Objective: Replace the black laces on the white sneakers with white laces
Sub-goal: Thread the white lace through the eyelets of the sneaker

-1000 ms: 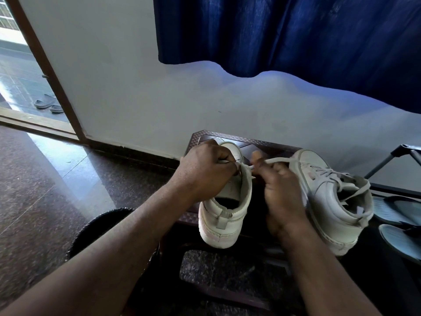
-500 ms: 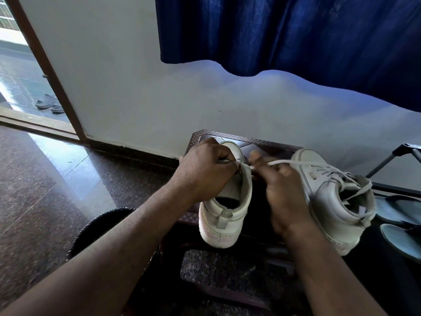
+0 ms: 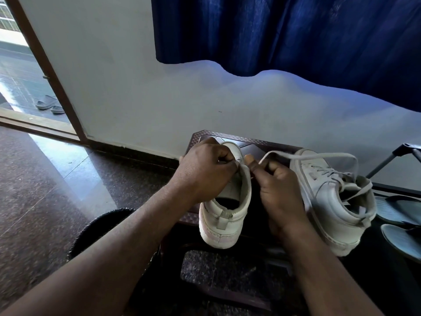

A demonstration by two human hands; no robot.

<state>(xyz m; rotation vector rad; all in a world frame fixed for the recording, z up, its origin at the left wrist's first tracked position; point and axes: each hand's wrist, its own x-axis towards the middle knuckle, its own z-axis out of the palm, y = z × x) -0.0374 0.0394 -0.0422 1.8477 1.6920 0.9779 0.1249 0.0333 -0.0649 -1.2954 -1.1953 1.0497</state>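
The near white sneaker (image 3: 227, 215) stands on a dark patterned stool (image 3: 250, 142) against the wall, its long axis running away from the viewer, heel toward the camera and toe toward the wall. The left hand (image 3: 205, 172) curls over its left upper near the eyelets, fingers closed on the edge; whether they also hold a lace end cannot be told. The right hand (image 3: 280, 192) pinches a white lace (image 3: 275, 153) between thumb and fingers just beside the shoe's right edge. From there the lace arcs rightward over the second sneaker (image 3: 330, 201). That one sits just to the right, already laced in white, toe toward the wall and heel angled near-right.
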